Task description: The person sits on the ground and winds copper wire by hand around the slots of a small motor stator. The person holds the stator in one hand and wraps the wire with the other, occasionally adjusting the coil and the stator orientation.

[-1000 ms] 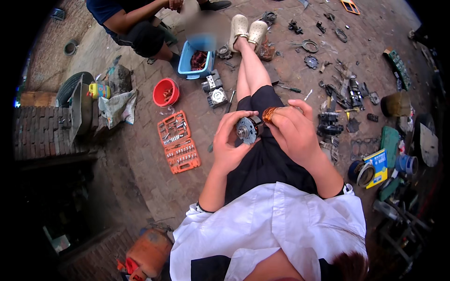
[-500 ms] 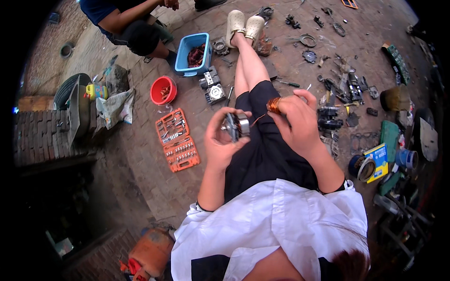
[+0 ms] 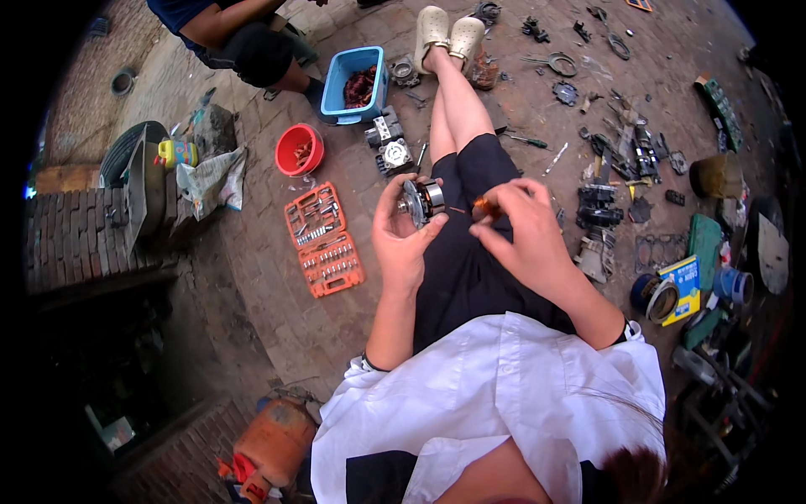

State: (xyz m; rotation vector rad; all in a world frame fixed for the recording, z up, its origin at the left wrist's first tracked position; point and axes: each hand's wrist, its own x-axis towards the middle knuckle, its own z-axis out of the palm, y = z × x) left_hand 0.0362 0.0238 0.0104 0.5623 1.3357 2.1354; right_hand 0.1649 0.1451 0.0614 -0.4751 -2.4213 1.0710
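My left hand [image 3: 401,245] is closed around a round metal motor part [image 3: 430,200], with a silvery ring and a darker face. It is held upright above my dark-clothed lap. To its right, my right hand [image 3: 531,233] grips a small coil of copper wire [image 3: 484,207], partly covered by the fingers and smeared by motion. A short stretch of thin wire [image 3: 457,209] shows between the coil and the metal part. I cannot tell whether it is fastened to the part.
An orange socket set [image 3: 323,239], a red bowl [image 3: 300,149] and a blue tub [image 3: 354,86] with reddish scraps stand at left. A person [image 3: 243,42] crouches beyond. Metal engine parts [image 3: 598,210] and a screwdriver [image 3: 529,140] lie at right.
My right hand has lowered and turned a little, bringing the copper coil down and slightly left. My left hand keeps hold of the metal part. The whole view has shifted slightly.
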